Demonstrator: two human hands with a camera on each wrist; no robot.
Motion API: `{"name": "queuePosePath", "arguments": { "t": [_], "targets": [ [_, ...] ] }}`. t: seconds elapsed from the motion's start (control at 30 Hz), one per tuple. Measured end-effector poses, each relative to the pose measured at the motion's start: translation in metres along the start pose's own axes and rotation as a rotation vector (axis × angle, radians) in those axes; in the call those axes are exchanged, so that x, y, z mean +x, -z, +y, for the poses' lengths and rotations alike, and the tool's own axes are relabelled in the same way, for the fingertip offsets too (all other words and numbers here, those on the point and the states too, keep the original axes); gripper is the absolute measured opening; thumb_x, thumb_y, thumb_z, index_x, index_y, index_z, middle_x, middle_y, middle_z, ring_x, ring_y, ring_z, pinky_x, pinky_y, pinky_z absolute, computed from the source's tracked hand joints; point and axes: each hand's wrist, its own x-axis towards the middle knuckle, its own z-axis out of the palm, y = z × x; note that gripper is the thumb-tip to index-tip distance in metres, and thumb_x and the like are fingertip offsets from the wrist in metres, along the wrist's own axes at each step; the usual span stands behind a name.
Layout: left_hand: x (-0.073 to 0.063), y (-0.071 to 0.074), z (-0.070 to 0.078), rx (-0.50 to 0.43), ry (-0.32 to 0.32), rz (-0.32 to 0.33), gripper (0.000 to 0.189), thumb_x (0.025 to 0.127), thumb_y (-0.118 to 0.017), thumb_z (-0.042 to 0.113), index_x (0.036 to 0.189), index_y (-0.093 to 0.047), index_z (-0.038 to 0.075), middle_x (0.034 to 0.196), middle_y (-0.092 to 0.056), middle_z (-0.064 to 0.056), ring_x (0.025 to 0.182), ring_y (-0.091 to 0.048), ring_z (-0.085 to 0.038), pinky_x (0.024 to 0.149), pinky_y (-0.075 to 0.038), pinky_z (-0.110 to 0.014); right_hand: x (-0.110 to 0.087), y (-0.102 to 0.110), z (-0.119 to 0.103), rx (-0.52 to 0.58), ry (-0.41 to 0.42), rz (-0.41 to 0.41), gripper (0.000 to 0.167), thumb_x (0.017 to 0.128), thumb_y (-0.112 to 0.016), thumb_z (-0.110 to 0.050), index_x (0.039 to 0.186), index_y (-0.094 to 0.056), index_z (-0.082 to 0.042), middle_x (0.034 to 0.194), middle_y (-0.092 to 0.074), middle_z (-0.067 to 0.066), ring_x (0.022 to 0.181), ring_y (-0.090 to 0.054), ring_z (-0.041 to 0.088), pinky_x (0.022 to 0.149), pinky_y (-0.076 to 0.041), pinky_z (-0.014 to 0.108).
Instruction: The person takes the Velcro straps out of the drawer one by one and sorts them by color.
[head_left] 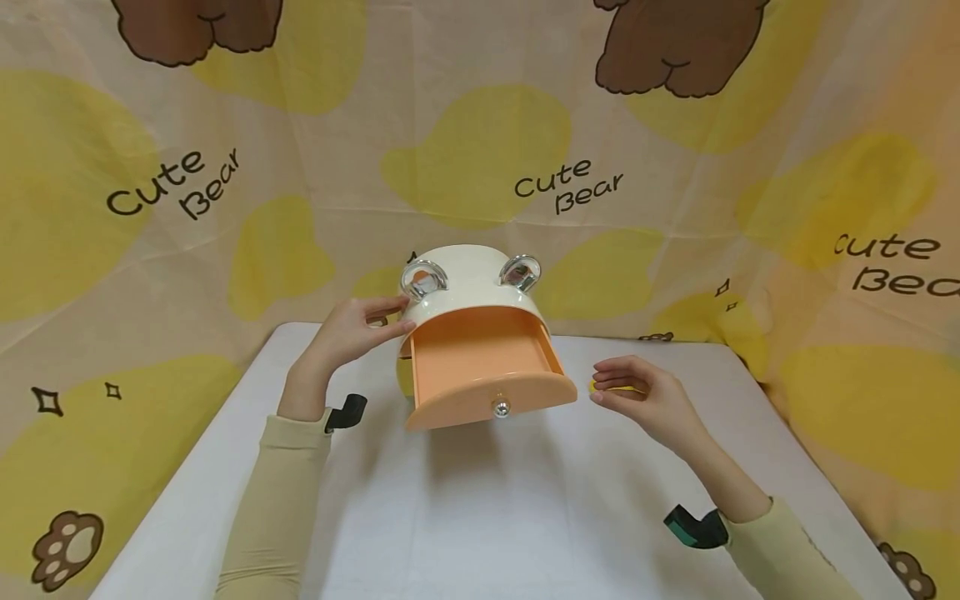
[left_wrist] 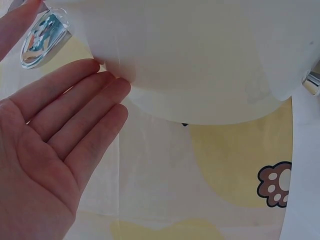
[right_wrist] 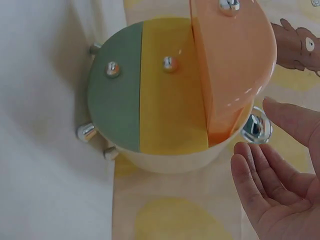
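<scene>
A round cream cabinet with two shiny ear-shaped handles stands toward the table's back. Its top orange drawer is pulled out, with a bare orange floor inside and a silver knob in front. Below it, the yellow drawer and green drawer sit closed. My left hand is at the cabinet's left side, its extended fingertips right at the cream wall in the left wrist view. My right hand hovers right of the orange drawer, apart from it, fingers relaxed. A bit of yellow shows between its fingers.
The white table runs under the cabinet, which has silver feet. A cloth printed with bears and "Cute Bear" lettering hangs behind and along the sides. Each wrist carries a black camera mount.
</scene>
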Motion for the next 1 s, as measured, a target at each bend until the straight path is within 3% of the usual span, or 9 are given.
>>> {"name": "queuePosePath", "arguments": {
  "t": [0.6,1.0],
  "targets": [
    [0.002,0.000,-0.002,-0.037,0.004,0.018,0.060,0.078,-0.070,0.054,0.129,-0.061,0.023,0.130,-0.061,0.000,0.115,-0.060,-0.029,0.093,-0.051,-0.046,-0.007,-0.037,-0.039,0.174,0.103,-0.109,0.032,0.078,-0.078,-0.012,0.106,-0.066,-0.005,0.100,-0.068,0.012,0.090,-0.068,0.017,0.077,-0.058,0.029],
    [0.001,-0.001,-0.002,-0.054,0.003,0.017,0.060,0.078,-0.071,0.055,0.128,-0.062,0.023,0.130,-0.061,0.000,0.116,-0.060,-0.030,0.094,-0.050,-0.047,-0.005,-0.069,-0.048,0.181,0.105,-0.139,0.030,0.077,-0.079,-0.018,0.103,-0.068,-0.008,0.099,-0.069,0.009,0.089,-0.068,0.017,0.076,-0.058,0.026]
  ]
}}
